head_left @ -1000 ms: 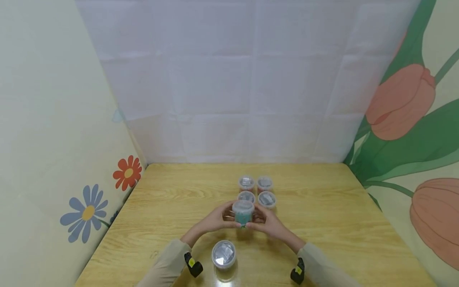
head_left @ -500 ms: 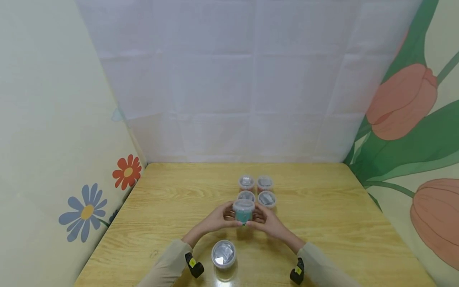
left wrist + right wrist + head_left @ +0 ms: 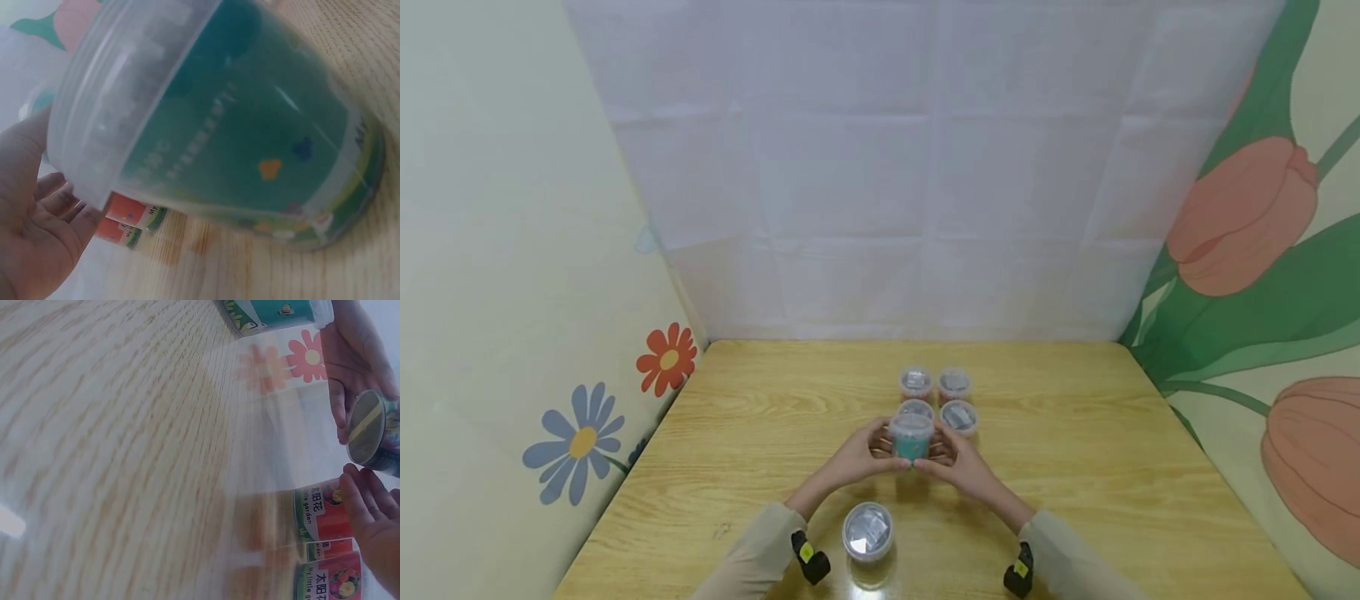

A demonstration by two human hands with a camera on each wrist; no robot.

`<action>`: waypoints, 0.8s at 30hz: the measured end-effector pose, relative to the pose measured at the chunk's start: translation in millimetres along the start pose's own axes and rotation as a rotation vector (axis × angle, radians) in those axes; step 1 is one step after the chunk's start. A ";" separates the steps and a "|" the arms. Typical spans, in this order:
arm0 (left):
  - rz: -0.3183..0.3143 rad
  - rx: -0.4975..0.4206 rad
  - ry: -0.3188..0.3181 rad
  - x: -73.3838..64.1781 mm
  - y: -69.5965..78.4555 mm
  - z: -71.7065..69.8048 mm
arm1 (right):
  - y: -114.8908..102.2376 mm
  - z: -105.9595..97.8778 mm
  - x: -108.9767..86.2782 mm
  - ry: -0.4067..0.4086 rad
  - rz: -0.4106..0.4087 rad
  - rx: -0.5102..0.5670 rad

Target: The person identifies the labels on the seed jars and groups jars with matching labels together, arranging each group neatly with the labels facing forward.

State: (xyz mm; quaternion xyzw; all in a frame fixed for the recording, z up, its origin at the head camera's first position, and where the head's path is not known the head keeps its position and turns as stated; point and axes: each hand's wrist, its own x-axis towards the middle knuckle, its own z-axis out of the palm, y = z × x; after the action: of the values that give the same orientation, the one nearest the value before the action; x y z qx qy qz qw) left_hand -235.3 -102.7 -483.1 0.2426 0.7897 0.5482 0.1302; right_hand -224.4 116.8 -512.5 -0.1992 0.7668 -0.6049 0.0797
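Both hands hold one small round plastic tub (image 3: 912, 442) with a teal label and a clear lid, raised over the table. My left hand (image 3: 861, 454) grips its left side and my right hand (image 3: 961, 465) its right, thumbs meeting near its base. In the right wrist view, the held tub's flat bottom (image 3: 365, 428) faces the camera between the two hands. A second teal-labelled tub (image 3: 868, 532) stands upright on the table nearer the body, beside my left wrist; it fills most of the left wrist view, its flower-printed label (image 3: 250, 137) showing.
Just beyond the hands, several lidded tubs stand in two rows, including a front right tub (image 3: 958, 417) and a back left one (image 3: 916, 382). Red labels (image 3: 331, 515) show on these. The wooden table (image 3: 760, 417) meets a white cloth backdrop (image 3: 880, 208) and flower-painted side walls.
The held tub has risen very slightly in the head view, and both hands have moved with it. The tubs on the table have stayed put.
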 end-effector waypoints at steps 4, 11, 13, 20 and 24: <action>-0.007 -0.011 0.022 0.1 -0.3 0.4 | 5.1 1.8 1.8 0.027 0.000 -0.011; -0.002 -0.033 -0.003 -2.0 0.9 -1.4 | 7.0 0.8 2.6 0.008 -0.032 0.039; 0.001 -0.042 -0.022 -2.4 0.2 -2.7 | 8.6 -0.4 2.9 0.005 -0.029 0.054; -0.001 -0.071 -0.086 2.0 -18.6 -5.0 | 11.3 -4.4 1.9 -0.012 -0.031 0.099; -0.018 -0.058 -0.099 5.7 -31.1 -4.4 | 9.0 -5.4 0.3 -0.042 -0.051 0.131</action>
State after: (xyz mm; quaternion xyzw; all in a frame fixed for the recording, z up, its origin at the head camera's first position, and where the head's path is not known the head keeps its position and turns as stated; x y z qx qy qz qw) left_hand -249.7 -112.0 -510.0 0.2584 0.7682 0.5570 0.1814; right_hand -228.6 123.2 -519.7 -0.2259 0.7184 -0.6513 0.0930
